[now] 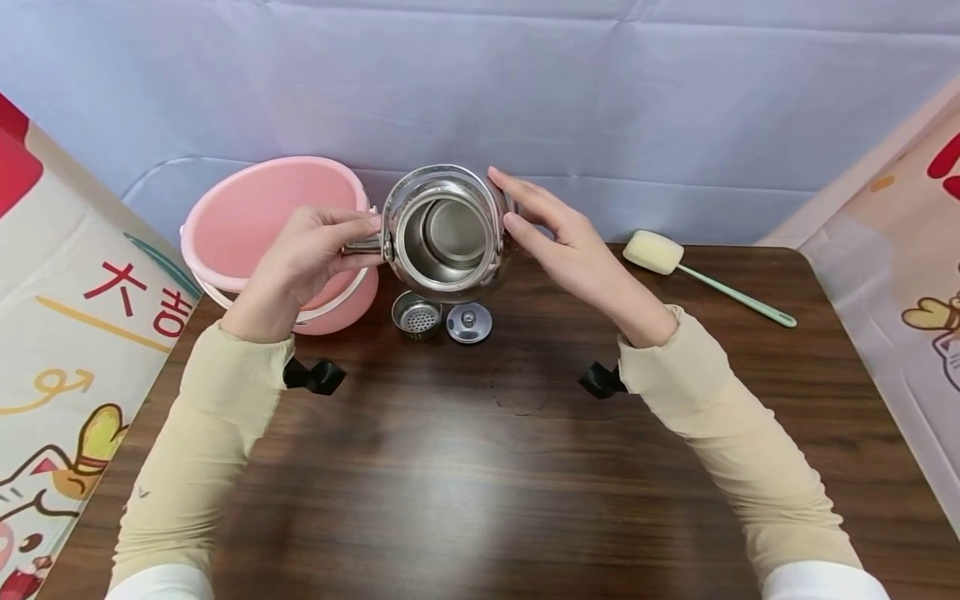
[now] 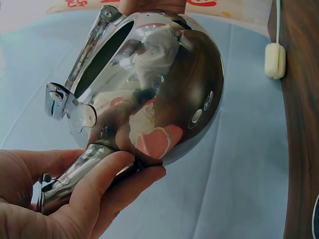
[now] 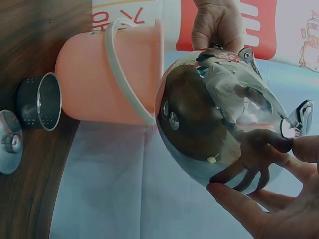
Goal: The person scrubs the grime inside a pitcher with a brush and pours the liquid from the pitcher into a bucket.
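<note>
A shiny stainless steel teapot point(image 1: 447, 289) is held above the back of the table, its open mouth tilted toward the head camera so that the bare inner wall shows. My left hand point(image 1: 303, 250) grips its spout point(image 2: 82, 172), with the thumb and fingers along both sides. On the opposite side, my right hand point(image 1: 562, 237) rests spread, fairly straight fingers against the rounded body point(image 3: 199, 109). Below the teapot, a perforated metal strainer point(image 1: 417, 317) and a round lid with a knob point(image 1: 469, 323) lie side by side on the table.
A pink bucket point(image 1: 273, 208) with a pale handle stands at the back left, close to my left hand. A sponge brush point(image 1: 654, 252) with a green handle lies at the back right. Behind the brown wooden table point(image 1: 465, 483) hangs a pale blue cloth point(image 1: 675, 100).
</note>
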Demonstrator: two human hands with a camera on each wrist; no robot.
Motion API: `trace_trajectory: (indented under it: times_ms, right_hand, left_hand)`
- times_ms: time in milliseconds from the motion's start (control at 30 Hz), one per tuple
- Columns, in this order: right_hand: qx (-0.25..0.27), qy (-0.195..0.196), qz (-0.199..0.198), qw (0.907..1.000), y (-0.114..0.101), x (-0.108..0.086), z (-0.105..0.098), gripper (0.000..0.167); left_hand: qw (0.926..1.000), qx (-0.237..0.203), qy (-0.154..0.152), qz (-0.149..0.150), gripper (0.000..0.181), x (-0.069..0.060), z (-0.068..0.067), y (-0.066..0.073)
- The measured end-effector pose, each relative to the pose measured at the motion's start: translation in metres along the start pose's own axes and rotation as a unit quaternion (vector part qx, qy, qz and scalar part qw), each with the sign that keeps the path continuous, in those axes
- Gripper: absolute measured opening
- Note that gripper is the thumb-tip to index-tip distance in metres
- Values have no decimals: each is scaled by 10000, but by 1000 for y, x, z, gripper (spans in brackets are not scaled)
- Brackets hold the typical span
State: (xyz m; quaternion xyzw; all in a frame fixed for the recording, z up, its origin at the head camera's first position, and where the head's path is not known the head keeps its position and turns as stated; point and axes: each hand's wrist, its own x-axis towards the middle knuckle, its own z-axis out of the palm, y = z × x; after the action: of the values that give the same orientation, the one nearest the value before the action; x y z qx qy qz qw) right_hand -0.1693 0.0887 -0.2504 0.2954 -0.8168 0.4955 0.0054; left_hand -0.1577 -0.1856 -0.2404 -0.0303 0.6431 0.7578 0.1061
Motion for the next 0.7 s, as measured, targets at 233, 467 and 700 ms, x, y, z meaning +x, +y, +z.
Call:
trace_trajectory:
  times_ms: [233, 467, 700]
  right_hand:
    - [25, -98, 310, 9995, 7, -11, -8, 44]
    - [288, -204, 615, 9975, 16, -21, -12, 45]
    - [786, -410, 950, 9915, 27, -31, -14, 47]
  left_hand:
    - [9994, -3, -332, -81, 18, 4, 11, -8]
    - [9971, 535, -459, -284, 31, 7, 20, -17]
    - [9929, 864, -729, -362, 31, 10, 27, -30]
